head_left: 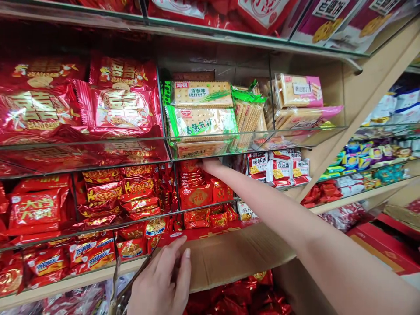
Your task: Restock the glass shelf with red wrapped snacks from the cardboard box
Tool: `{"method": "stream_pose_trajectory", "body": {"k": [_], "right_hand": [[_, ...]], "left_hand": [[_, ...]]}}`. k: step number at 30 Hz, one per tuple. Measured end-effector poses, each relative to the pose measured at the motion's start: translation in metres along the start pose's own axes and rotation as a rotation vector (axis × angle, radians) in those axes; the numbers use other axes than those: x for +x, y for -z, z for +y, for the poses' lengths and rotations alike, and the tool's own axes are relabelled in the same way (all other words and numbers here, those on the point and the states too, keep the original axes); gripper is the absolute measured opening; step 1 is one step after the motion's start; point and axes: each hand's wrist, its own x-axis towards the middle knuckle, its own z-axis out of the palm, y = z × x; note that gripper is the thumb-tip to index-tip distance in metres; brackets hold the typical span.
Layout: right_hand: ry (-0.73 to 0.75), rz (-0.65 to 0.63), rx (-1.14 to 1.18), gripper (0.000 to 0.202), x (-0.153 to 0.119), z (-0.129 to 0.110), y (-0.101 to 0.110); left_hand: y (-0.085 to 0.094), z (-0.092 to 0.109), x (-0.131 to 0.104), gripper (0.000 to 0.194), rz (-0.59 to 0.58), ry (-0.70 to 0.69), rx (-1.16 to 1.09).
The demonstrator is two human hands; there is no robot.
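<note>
My right hand [210, 165] reaches into a middle shelf compartment above red packets [196, 197] with gold print; its fingers are hidden behind the shelf edge and packets. My left hand [160, 280] is at the bottom centre, back of the hand up, fingers slightly bent and apart, beside the flap of an open cardboard box [236, 253]. Inside the box, under the flap, lie red shiny packets [236, 295].
Above are green-edged cracker packs [201, 120] and large red packs [123, 107]. Clear dividers and a shelf lip [138, 142] run across. Small white-and-red packs [278, 168] stand right of my right wrist. A red carton [383, 245] sits at the lower right.
</note>
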Motion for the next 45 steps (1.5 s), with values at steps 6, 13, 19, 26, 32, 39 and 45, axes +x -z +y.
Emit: {"method": "stream_pose_trajectory", "body": {"k": [6, 13, 19, 26, 32, 39, 45], "right_hand": [[-0.048, -0.025, 0.001, 0.041, -0.007, 0.003, 0.012], [-0.029, 0.04, 0.014, 0.041, -0.033, 0.006, 0.027], [0.397, 0.302, 0.217, 0.018, -0.149, -0.004, 0.056], [0.255, -0.373, 0.372, 0.016, -0.317, 0.003, 0.011], [-0.101, -0.4, 0.274, 0.016, -0.337, 0.055, -0.091], [-0.22, -0.209, 0.668, 0.022, -0.344, 0.04, -0.042], [-0.476, -0.182, 1.464, 0.024, -0.353, -0.006, -0.001]], "left_hand": [[-0.001, 0.0, -0.001, 0.021, -0.023, -0.017, 0.016], [-0.002, -0.003, -0.002, 0.022, -0.065, 0.033, -0.004], [-0.002, -0.003, -0.009, 0.024, -0.138, 0.135, -0.07], [-0.005, 0.006, -0.006, 0.025, -0.122, 0.204, -0.092], [-0.002, 0.01, 0.0, 0.022, -0.056, 0.157, -0.194], [0.018, 0.024, -0.044, 0.025, 0.034, 0.047, -0.404], [-0.003, 0.064, -0.076, 0.029, -0.513, 0.357, -0.582]]}}
